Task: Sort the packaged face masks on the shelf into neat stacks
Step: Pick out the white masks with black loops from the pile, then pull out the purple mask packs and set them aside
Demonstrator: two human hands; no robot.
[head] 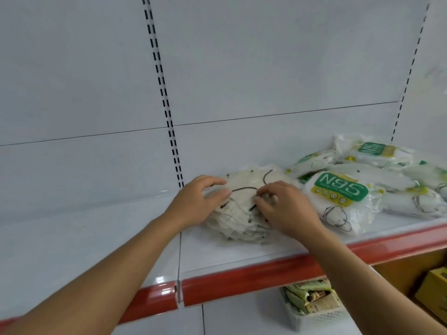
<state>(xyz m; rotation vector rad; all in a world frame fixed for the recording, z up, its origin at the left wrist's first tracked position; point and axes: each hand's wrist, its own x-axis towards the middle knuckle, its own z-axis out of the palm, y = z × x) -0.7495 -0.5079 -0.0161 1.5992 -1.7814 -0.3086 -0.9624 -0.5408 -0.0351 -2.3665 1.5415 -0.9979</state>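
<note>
A stack of clear-wrapped white face masks with dark ear loops (242,189) lies on the white shelf (96,233), in its middle. My left hand (198,201) grips the stack's left side, fingers curled over the top. My right hand (283,204) rests on its right side, fingertips pinching the top pack. Just right of the stack lies an N95 mask pack with a green label (338,194). Behind it is a loose heap of several more N95 packs (377,163), overlapping at odd angles.
The shelf has a red front edge strip (242,279) and a white back panel with slotted uprights (167,105). On the lower shelf a white mesh basket (314,317) holds several packets, with a yellow box (433,288) at the far right.
</note>
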